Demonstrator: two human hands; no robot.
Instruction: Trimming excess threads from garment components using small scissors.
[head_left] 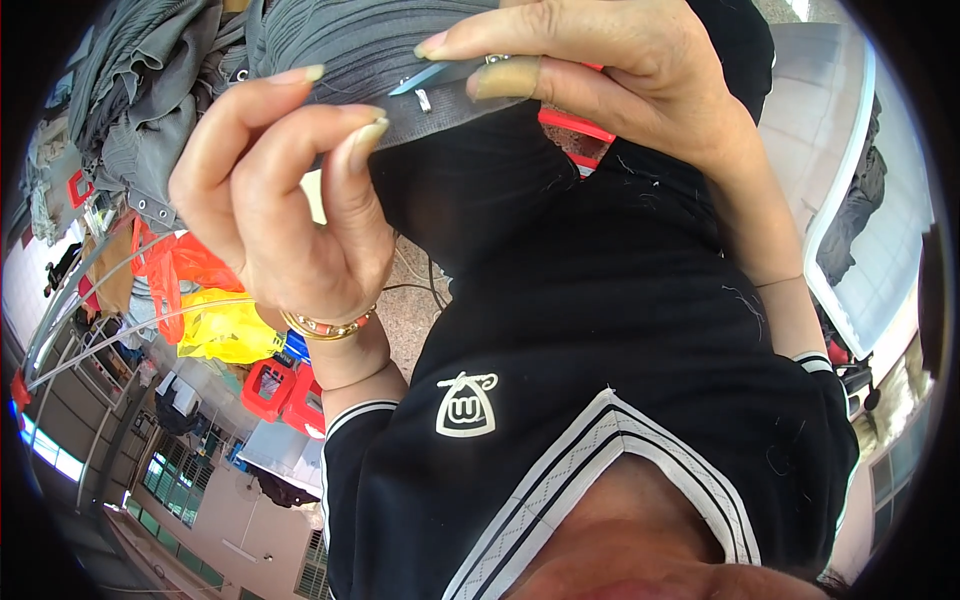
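Observation:
A grey pleated garment (330,45) spreads across my lap at the top, with a sheer band (440,118) along its near edge. My left hand (285,180) pinches one end of this band between thumb and middle finger, its index finger lifted. My right hand (630,80) holds the band's other end at its thumb, which wears a tan finger wrap (508,80). Between the hands, a small silver metal fastener (424,101) sits on the band. Beside it lies a thin pale-blue pointed piece (418,79), close to my right fingertips; its kind is unclear.
More grey garments (150,90) are heaped at the upper left. Below them hang an orange-red bag (180,265) and a yellow bag (225,325), near red plastic containers (270,390). A large white tray-like surface (815,120) stands at the right, with dark cloth (860,205) beyond its rim.

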